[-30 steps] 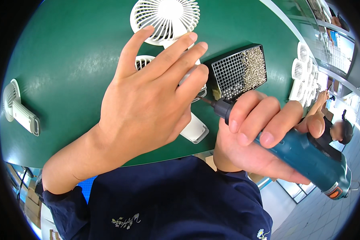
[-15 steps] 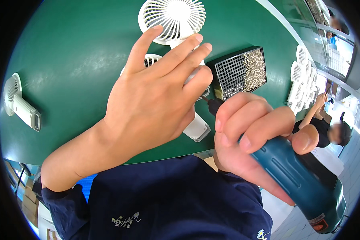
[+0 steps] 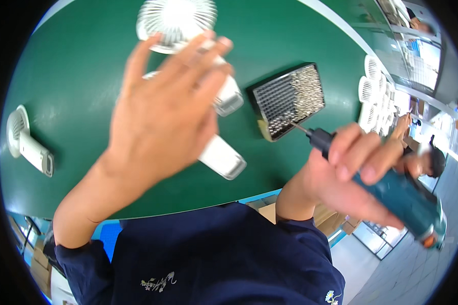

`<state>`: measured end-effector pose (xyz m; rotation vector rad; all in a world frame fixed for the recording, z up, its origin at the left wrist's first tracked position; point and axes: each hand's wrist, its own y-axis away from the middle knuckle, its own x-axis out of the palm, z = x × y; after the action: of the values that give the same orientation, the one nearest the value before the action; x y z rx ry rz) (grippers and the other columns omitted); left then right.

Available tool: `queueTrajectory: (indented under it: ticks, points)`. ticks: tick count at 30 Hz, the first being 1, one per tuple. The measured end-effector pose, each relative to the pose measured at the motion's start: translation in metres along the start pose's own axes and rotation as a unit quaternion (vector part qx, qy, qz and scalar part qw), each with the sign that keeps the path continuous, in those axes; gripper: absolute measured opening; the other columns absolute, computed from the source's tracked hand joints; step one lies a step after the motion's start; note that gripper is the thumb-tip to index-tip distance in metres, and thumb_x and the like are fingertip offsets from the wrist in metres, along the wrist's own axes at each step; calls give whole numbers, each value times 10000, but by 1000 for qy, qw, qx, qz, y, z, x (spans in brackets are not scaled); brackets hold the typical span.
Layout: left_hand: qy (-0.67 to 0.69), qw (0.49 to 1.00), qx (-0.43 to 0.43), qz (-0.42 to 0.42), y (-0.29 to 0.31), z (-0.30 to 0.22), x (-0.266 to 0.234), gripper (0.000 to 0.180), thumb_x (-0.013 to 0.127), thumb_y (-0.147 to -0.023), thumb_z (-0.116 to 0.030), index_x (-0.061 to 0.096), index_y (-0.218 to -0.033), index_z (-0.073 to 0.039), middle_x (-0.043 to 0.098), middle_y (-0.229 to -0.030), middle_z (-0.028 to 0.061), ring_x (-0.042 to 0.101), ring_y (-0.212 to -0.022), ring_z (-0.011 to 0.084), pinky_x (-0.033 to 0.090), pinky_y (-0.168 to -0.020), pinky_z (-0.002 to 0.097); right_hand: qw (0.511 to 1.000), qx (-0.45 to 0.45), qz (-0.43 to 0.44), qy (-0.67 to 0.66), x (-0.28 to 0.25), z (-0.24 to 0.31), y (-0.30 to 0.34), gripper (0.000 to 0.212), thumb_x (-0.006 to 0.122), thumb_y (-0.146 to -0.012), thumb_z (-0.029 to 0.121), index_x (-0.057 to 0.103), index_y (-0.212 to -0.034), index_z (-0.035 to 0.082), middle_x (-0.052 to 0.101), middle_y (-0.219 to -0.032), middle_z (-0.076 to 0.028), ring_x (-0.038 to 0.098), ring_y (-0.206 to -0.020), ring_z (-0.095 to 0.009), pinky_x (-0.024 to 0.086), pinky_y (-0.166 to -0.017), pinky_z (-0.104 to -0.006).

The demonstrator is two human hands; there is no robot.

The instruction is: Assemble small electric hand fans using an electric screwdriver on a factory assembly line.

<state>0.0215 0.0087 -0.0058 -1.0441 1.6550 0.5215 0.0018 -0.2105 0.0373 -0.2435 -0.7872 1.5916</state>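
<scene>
My right hand (image 3: 336,185) grips a teal electric screwdriver (image 3: 409,203). Its thin bit points left, with the tip at the near edge of a black screw tray (image 3: 257,101). Silver screws fill the tray's right part and a few near holes. My left hand (image 3: 158,114), slightly blurred, is spread with fingers stretched over a white handheld fan. That fan's handle (image 3: 224,160) sticks out below the palm, while its head is mostly hidden. Just beyond the fingertips lies another white fan (image 3: 180,23), its handle end showing right of the hand.
A third white fan (image 3: 34,152) rests at the left of the green table (image 3: 81,66). Several more fans (image 3: 374,96) are grouped at the right edge. Past them a co-worker (image 3: 422,162) is at work. Cardboard boxes (image 3: 331,221) stand below the table's near edge.
My right hand has drawn the screwdriver bit out from beneath my left hand and swung it to the tray. The left hand sits further left in the picture, still spread over the fan.
</scene>
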Motion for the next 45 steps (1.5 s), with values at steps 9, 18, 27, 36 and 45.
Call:
queueTrajectory:
  ticks: [9, 18, 27, 36, 45]
  points:
    - [-37, 998, -5, 57, 4, -8, -23, 780, 753, -702, -352, 467, -1377, -82, 413, -1473, 106, 339, -1397, 290, 185, -1128, 496, 999, 4, -23, -39, -34, -11, 18, 894, 370, -804, 828, 369, -1321, 99, 518, -777, -108, 503, -529, -225, 429, -484, -363]
    - [-120, 990, -35, 64, 3, 15, -14, 1040, 844, -521, -359, 413, -1431, -98, 369, -1510, 81, 335, -1400, 272, 265, -1127, 472, 998, 28, -49, -34, -35, -17, 18, 797, 393, -822, 806, 416, -1249, 133, 511, -761, -57, 478, -497, -164, 404, -480, -325]
    - [-80, 995, -38, 54, 8, 15, -15, 1001, 813, -550, -379, 428, -1427, -88, 366, -1515, 92, 360, -1387, 283, 396, -959, 373, 998, 39, -44, -14, -32, -18, 19, 800, 387, -816, 815, 418, -1247, 141, 498, -746, -50, 470, -489, -157, 388, -463, -316]
    - [-78, 995, -32, 52, 10, 16, -14, 985, 802, -570, -407, 432, -1425, -86, 366, -1515, 95, 366, -1383, 279, 397, -938, 361, 995, 30, -52, -79, -37, -20, 19, 926, 349, -781, 855, 387, -1305, 93, 529, -784, -123, 509, -527, -228, 429, -485, -365]
    - [-56, 996, -38, 66, 14, -4, -14, 953, 816, -576, -361, 448, -1404, -66, 369, -1502, 128, 372, -1375, 290, 393, -923, 381, 999, 28, 44, -4, -32, -17, 15, 897, 386, -779, 848, 439, -1246, 84, 540, -782, -88, 493, -501, -203, 395, -463, -346]
